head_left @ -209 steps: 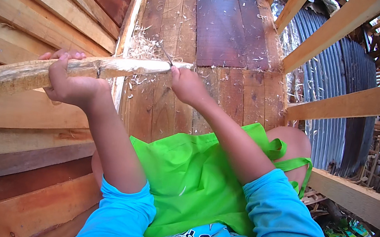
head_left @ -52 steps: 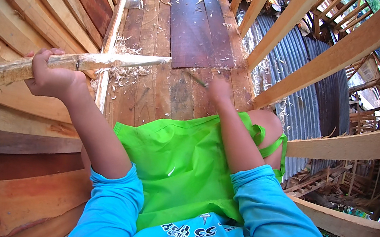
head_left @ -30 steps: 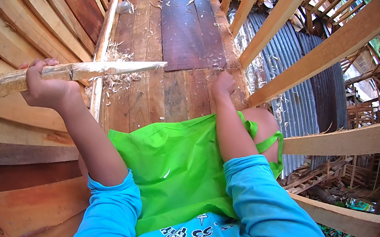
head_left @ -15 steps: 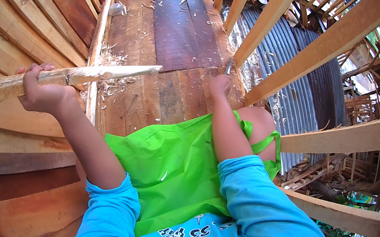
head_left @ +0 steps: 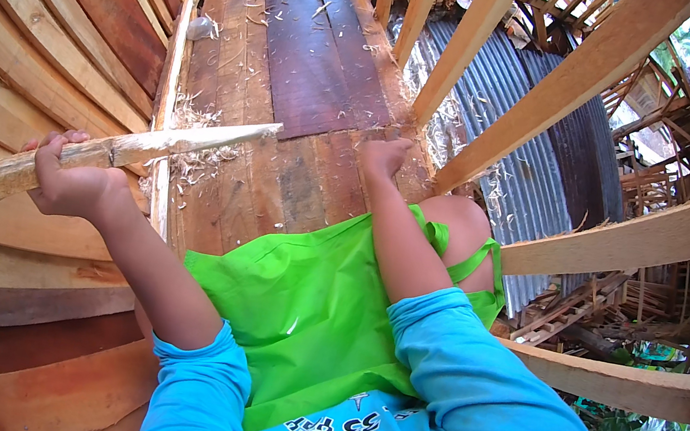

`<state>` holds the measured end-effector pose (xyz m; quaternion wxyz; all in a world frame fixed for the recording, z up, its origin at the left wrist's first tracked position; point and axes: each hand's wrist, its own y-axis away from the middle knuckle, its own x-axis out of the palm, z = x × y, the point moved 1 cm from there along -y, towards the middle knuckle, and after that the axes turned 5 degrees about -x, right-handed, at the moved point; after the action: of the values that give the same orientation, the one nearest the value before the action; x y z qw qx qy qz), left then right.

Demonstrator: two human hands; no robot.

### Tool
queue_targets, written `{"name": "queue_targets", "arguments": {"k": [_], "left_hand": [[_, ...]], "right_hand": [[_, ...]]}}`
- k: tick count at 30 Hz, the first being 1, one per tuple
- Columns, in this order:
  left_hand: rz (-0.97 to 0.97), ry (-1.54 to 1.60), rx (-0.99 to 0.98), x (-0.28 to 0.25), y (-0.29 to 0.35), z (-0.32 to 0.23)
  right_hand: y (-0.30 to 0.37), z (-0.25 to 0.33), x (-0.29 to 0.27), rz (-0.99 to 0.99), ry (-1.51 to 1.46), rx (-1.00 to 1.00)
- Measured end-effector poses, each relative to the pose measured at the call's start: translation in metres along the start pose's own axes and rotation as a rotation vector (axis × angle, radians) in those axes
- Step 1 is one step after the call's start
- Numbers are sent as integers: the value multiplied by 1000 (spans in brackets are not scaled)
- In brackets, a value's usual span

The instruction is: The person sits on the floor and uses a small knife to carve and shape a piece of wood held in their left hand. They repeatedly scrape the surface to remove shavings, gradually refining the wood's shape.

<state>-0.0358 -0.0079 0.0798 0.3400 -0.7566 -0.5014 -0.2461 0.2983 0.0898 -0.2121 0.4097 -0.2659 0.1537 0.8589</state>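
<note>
gripping pole point(head_left: 146, 148), left hand point(head_left: 72, 184) fingers closed; right hand point(head_left: 384, 155) on shaving-strewn plank floor point(head_left: 314, 73), grip unclear.

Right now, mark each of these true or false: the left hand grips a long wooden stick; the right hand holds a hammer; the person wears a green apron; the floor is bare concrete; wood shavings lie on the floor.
1. The left hand grips a long wooden stick. True.
2. The right hand holds a hammer. False: no hammer shows; the hand rests on the plank floor by a slanted beam, and what it may hold cannot be seen.
3. The person wears a green apron. True.
4. The floor is bare concrete. False: it is made of wooden planks.
5. Wood shavings lie on the floor. True, below the stick's tip.
</note>
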Motion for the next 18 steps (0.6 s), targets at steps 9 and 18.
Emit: {"name": "queue_targets", "arguments": {"k": [9, 18], "left_hand": [[34, -25, 0, -3, 0, 4], [477, 34, -229, -17, -5, 38]], "right_hand": [[27, 7, 4, -37, -109, 347], [76, 22, 42, 525, -263, -177]]}}
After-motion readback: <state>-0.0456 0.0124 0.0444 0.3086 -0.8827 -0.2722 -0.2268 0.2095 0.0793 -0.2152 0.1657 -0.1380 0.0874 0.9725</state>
